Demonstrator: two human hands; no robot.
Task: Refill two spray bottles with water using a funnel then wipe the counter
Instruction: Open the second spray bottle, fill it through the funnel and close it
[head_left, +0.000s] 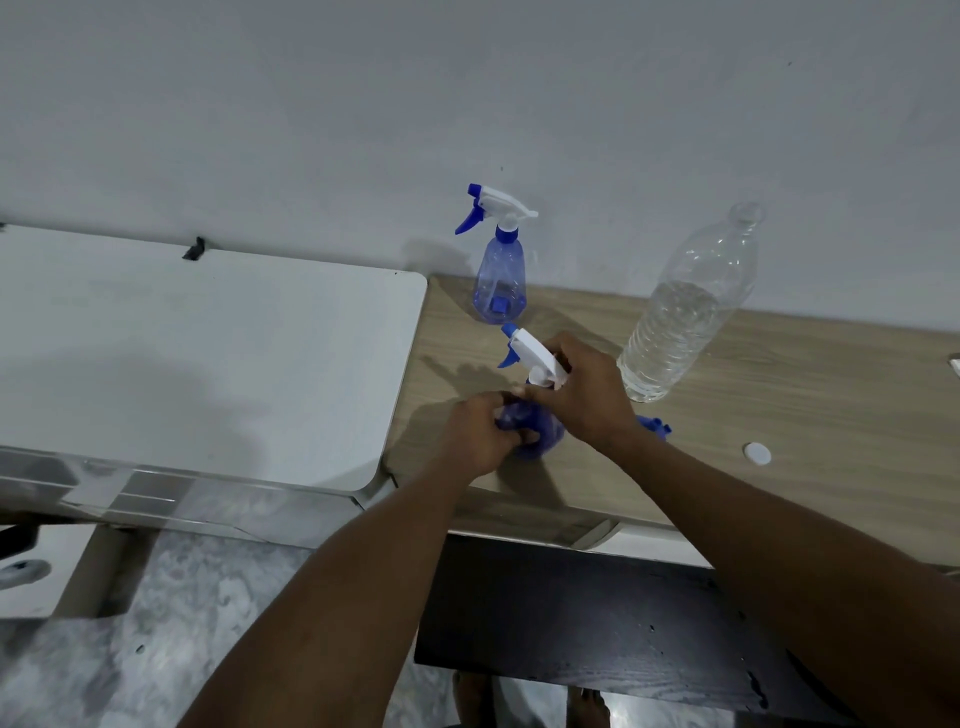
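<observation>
My left hand (480, 434) grips the near sprayer (530, 410) by its blue body on the counter (779, 415); my right hand (587, 395) clamps its white head. Far sprayer (500, 260) stands by the wall, apparently empty. Uncapped bottle (685, 306) about half full of water; cap (757, 452) lies apart.

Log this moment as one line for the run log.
left hand: grips near spray bottle body | right hand: on its trigger head | far spray bottle: capped, upright | water bottle: open, part full
</observation>
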